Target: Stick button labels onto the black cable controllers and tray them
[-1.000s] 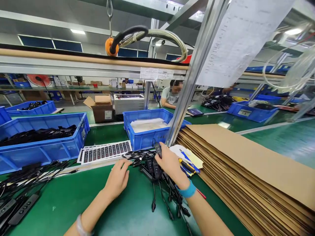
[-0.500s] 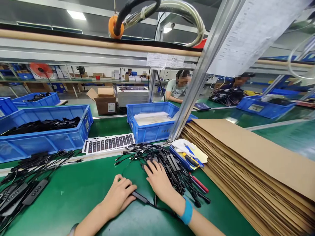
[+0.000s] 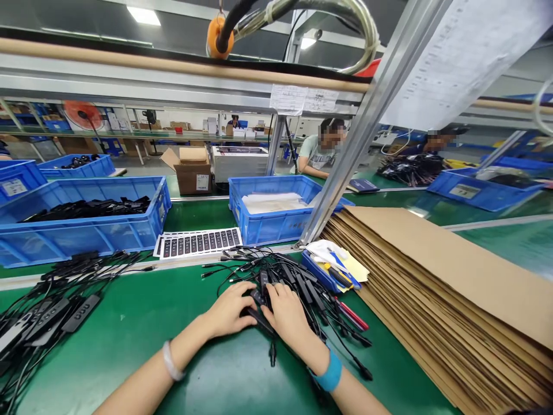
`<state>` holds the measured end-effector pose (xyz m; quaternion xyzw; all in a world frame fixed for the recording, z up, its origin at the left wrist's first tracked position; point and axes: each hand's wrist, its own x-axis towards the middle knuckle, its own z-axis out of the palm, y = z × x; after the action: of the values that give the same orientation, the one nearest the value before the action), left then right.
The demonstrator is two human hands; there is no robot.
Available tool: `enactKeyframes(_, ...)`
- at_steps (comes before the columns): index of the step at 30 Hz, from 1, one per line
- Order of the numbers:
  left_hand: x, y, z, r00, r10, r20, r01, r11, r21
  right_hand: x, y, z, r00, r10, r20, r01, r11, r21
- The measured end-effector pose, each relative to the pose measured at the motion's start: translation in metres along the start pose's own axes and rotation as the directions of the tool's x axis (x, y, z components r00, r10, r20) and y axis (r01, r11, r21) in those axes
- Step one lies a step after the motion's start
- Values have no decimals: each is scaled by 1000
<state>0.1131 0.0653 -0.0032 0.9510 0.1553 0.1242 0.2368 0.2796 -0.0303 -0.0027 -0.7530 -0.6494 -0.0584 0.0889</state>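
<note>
A tangled pile of black corded controllers (image 3: 298, 282) lies on the green table (image 3: 129, 334) in front of me. My left hand (image 3: 228, 309) and my right hand (image 3: 287, 317) rest side by side on the near edge of that pile, fingers curled around one black controller (image 3: 258, 305) between them. Its cable (image 3: 272, 350) trails toward me, ending in a small plug. A blue band sits on my right wrist, a pale one on my left.
A sheet of black labels (image 3: 199, 242) lies behind the pile, with blue bins (image 3: 86, 230) (image 3: 276, 222) beyond. A tall stack of flat cardboard (image 3: 440, 294) fills the right side. More black controllers (image 3: 47, 311) lie at left. A small tray of pens (image 3: 332, 271) adjoins the cardboard. People work across the line.
My left hand moved right and up to meet my right hand at the pile. Both now close on one controller; before, the left held a cable end apart and the right lay flatter.
</note>
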Motion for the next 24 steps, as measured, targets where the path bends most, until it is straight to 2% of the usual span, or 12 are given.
enactKeyframes(2,12,-2,-2,999,13,43,-13,1000,2,-1,6,-9,998,5,62,-9,998,67)
enactKeyframes(5,17,1,-2,998,19,56,-20,1000,15,-7,25,-17,986,48,158,-85,967,241)
enactKeyframes(7,12,5,0,998,15,53,-16,1000,19,-13,39,-19,975,71,209,-156,889,430)
enactKeyframes(9,7,10,3,998,17,56,-18,1000,14,-21,49,-20,969,85,231,-214,757,617)
enactKeyframes(11,3,13,5,997,36,65,-35,999,-9,-29,54,-22,975,85,207,-206,699,684)
enactKeyframes(14,1,16,8,997,45,67,-40,996,-76,-40,51,-25,990,-21,139,-69,788,612)
enactKeyframes(16,-1,17,10,998,21,58,-15,994,-105,-49,48,-26,988,-103,119,13,807,590)
enactKeyframes(18,-5,16,9,999,4,54,3,993,-120,-58,49,-23,990,-124,70,62,819,571)
enactKeyframes(21,-14,16,5,999,3,54,6,987,-161,-71,54,-14,993,-110,-34,113,883,455)
enactKeyframes(24,-21,17,1,998,39,56,-28,981,-191,-78,57,-5,985,-159,-66,172,920,352)
